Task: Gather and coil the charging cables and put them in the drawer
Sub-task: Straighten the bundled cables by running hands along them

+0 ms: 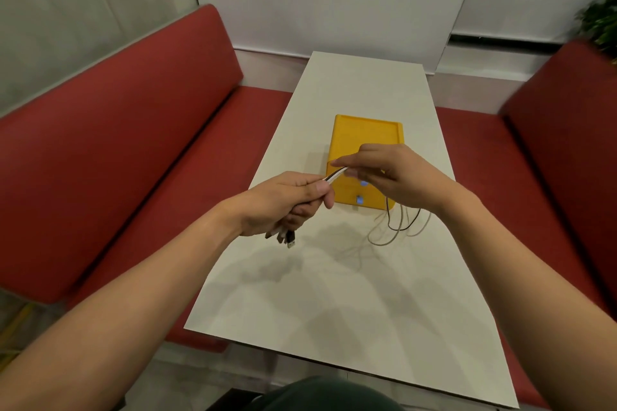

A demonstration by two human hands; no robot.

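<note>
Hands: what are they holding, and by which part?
The charging cables. The left hand grips them near the plug ends; the right hand pinches them further along, loops dangling below.

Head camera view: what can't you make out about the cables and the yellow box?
Thin black and white charging cables: head view, count unclear; grip of the left hand hides the bundle, strands blurred.
Yellow plastic drawer box: head view, right hand covers its front; open or shut unclear.
Green plant: head view, blurred, cut by right edge.
</note>
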